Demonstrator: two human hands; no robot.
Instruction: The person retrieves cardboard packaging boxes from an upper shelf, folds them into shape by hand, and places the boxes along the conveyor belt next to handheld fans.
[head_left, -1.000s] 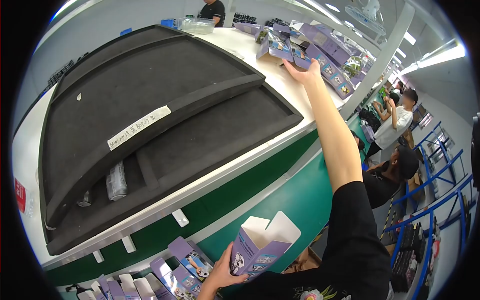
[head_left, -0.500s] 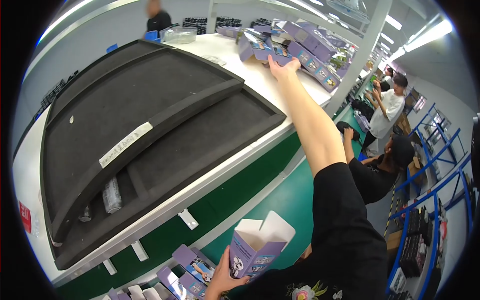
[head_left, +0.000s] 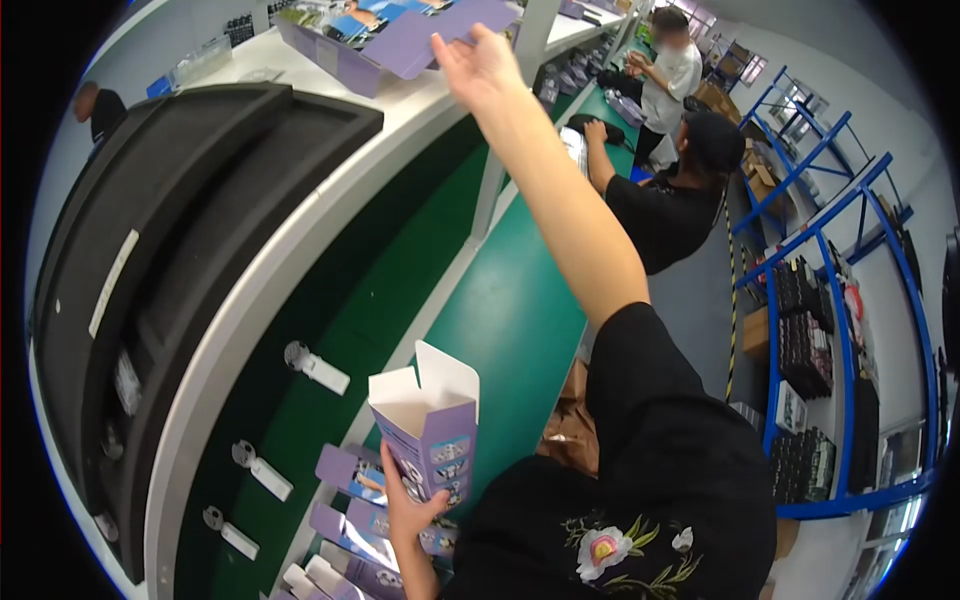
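Note:
My left hand [head_left: 408, 505] is wrapped round the lower part of a purple box [head_left: 430, 430], whose white top flaps stand up and apart. At the upper shelf, my right hand [head_left: 478, 65] touches the edge of a purple box [head_left: 420, 45] with a picture panel; its thumb and fingers are parted, and the fingertips at the far side are partly hidden. More purple boxes [head_left: 350, 525] with white flaps lie below and left of my left hand, on the green bench.
Black foam trays [head_left: 130, 215] fill the left of the white shelf [head_left: 290, 215]. White devices [head_left: 322, 371] hang under its edge. A co-worker in black [head_left: 675, 200] sits at the green bench [head_left: 490, 300]. Blue racks [head_left: 830, 250] stand at the right.
The view has swung to the right, so the trays appear farther left. My right hand is now at the edge of a nearer-looking purple box. My left hand still holds its box.

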